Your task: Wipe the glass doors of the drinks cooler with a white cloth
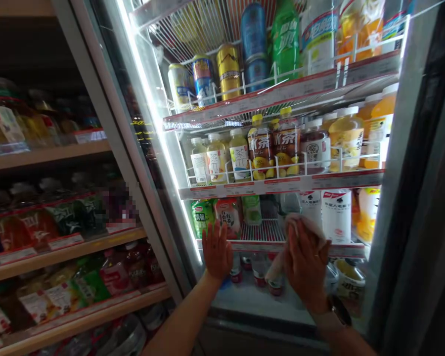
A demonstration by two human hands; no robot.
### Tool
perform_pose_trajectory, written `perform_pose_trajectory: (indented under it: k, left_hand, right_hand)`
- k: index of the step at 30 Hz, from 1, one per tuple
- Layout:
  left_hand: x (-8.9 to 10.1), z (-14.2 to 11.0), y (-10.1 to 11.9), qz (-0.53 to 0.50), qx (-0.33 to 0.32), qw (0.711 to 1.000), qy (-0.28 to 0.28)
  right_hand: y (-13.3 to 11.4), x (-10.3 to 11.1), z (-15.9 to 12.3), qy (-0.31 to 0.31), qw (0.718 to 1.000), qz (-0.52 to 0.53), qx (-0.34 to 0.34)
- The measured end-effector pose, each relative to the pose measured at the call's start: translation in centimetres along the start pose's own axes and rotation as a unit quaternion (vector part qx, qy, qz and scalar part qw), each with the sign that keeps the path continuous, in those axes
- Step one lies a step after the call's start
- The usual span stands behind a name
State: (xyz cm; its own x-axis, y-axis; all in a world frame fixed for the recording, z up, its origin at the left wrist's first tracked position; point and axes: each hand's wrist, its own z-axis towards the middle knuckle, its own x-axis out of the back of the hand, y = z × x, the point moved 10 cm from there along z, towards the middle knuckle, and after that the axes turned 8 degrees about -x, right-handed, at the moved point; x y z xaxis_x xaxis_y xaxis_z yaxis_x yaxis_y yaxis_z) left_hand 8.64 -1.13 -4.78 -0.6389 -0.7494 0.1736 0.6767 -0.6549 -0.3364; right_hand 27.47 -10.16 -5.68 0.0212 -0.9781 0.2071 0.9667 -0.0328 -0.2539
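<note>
My left hand [217, 251] is raised flat, fingers stretched and palm forward, in front of the lower shelf of a lit drinks fridge [282, 184]. It holds nothing and seems to lie against the glass. My right hand [306, 262], a dark watch [339, 311] on its wrist, presses a pale cloth [276, 267] at about the same height. Part of the cloth hangs down left of the palm. Behind my left hand stand a green pack [202, 217] and a red drink bottle [228, 212]. White bottles [335, 215] stand behind and right of the cloth.
Upper fridge shelves carry cans [229, 69], a green bottle [285, 39] and iced tea bottles [260, 148]. Small tubs [259, 272] sit at the fridge bottom. To the left, wooden shelves [59, 252] hold several rows of bottles. A dark door edge [411, 198] runs along the right.
</note>
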Motion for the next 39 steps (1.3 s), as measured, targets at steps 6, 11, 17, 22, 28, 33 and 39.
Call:
perform_pose_trajectory:
  k: [6,11,17,22,28,33,39]
  left_hand:
    - [-0.2,-0.1,0.0,0.008,0.004,1.0,-0.004]
    - [-0.2,-0.1,0.1,0.012,0.0,1.0,-0.009]
    - [-0.3,-0.2,0.1,0.016,0.003,1.0,-0.018]
    - [-0.2,-0.1,0.1,0.014,-0.005,1.0,-0.011]
    - [-0.2,-0.1,0.1,0.009,-0.012,1.0,-0.016]
    - [-0.2,-0.1,0.1,0.013,-0.009,1.0,-0.014]
    - [-0.1,0.1,0.3,0.013,-0.011,1.0,-0.012]
  right_hand:
    - [3.1,2.0,1.7,0.055,0.995,0.013,-0.086]
    - [0.4,0.3,0.7,0.046,0.997,0.012,-0.068]
    - [-3.8,-2.2,-1.2,0.005,1.0,0.02,-0.016]
    - [-8.4,-5.0,-4.8,-0.091,0.989,0.054,0.105]
    - [-9.5,-5.6,-6.4,-0.133,0.975,0.071,0.164]
    - [-6.1,-3.5,-3.8,-0.098,0.987,0.044,0.123]
    - [2.5,1.7,1.4,0.036,0.999,0.009,-0.039]
